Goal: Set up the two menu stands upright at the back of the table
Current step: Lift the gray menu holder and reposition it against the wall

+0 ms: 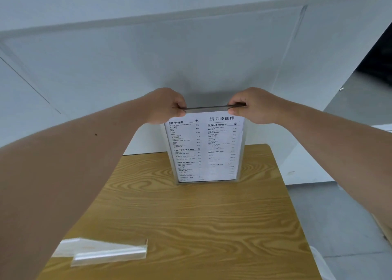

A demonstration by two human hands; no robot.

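Near edge of the wooden table (191,226): second acrylic menu stand (101,251) lying flat, untouched. Farther back: first menu stand (204,148) upright, base on the tabletop short of the rear edge, its top corners pinched by left hand (167,106) and right hand (252,105). Roughly half done.

A café or drinks shop, judging by the printed menu (204,147) listing coffee, fruit drinks and teas with prices, standing on a small wood-grain table (191,216) against a plain white wall (148,57).
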